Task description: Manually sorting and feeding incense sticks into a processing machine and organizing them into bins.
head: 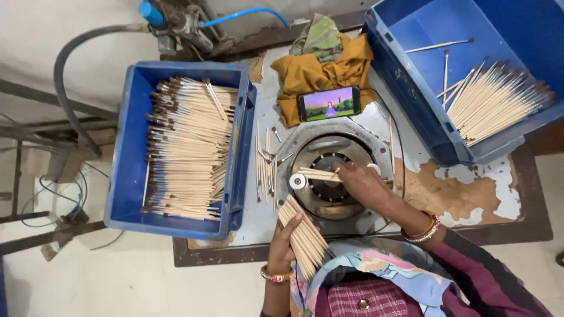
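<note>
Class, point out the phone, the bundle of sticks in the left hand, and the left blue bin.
phone [329, 104], head view, screen middle
bundle of sticks [304, 233], head view, mid-shafts
left blue bin [130, 147], head view, bare floor

The left hand [281, 246] grips a bundle of pale tan wooden brush handles [304, 236]; its wrist wears an orange and red beaded bangle [276, 275]. Beyond the right hand's [367, 185] fingertips lie more pale handles [317, 174] on a grey and black round machine plate [329, 202]. Its wrist carries gold and red bangles [424, 229]. Left of the fingers stands a bright blue crate [130, 147] of tan, dark-tipped brushes [188, 152]; right, another blue crate [423, 76]. Beyond them, a mustard yellow cloth [320, 73] carries a black phone with a purple and green screen [329, 103]. The sleeve [487, 276] is maroon; the scarf [388, 267] is patterned light blue, pink and yellow.
</note>
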